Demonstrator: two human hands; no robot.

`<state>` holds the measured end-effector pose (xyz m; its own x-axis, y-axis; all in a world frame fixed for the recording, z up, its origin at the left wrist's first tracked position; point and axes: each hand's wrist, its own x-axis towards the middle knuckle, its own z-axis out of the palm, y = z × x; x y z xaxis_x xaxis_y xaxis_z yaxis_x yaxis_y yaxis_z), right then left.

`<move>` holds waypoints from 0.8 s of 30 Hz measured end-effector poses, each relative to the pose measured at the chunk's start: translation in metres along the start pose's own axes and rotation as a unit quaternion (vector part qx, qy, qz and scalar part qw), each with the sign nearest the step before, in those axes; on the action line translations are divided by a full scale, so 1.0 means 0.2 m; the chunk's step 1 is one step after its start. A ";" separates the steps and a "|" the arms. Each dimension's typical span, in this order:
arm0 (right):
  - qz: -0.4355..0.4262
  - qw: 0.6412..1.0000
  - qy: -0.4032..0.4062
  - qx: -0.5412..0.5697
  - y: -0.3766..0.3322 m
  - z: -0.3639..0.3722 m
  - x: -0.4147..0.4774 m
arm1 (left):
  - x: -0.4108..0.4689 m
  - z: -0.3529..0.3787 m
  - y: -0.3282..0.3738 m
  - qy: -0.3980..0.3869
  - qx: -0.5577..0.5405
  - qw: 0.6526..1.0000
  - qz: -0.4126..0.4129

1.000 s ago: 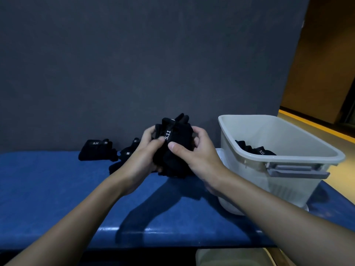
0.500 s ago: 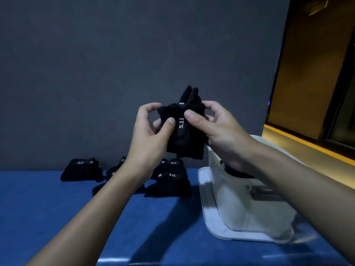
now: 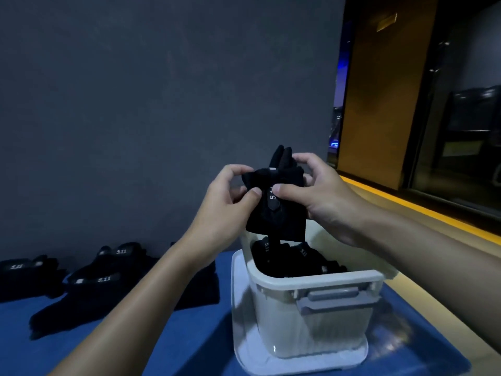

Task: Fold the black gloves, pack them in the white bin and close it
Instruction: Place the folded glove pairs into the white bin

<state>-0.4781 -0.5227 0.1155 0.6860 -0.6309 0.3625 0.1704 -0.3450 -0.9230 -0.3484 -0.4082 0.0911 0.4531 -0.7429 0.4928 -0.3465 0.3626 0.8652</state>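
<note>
Fingers of the left hand (image 3: 227, 202) and right hand (image 3: 322, 196) pinch the folded black fabric glove (image 3: 276, 215), close together just above the open white plastic bin (image 3: 320, 279) at near right, so I'd lower it flat onto the packed black gloves (image 3: 298, 256) inside, fold pinned until it settles.

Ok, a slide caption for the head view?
Over the open, part-filled white bin, the left hand and right hand hold a folded black glove.

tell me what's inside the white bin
Black gloves with 5.11 logos lie in the white bin. The held glove and near rim hide its floor and their count.
</note>
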 end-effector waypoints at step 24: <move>0.225 0.961 -0.056 -0.151 0.44 0.01 0.28 | 0.05 -0.24 -0.28 -0.204 0.336 0.919 -0.021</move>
<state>-0.4230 -0.5861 0.0542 0.7166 -0.6908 -0.0968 -0.3634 -0.2512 -0.8971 -0.2842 -0.4097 0.0516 0.1796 -0.9468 0.2670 -0.8272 0.0016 0.5620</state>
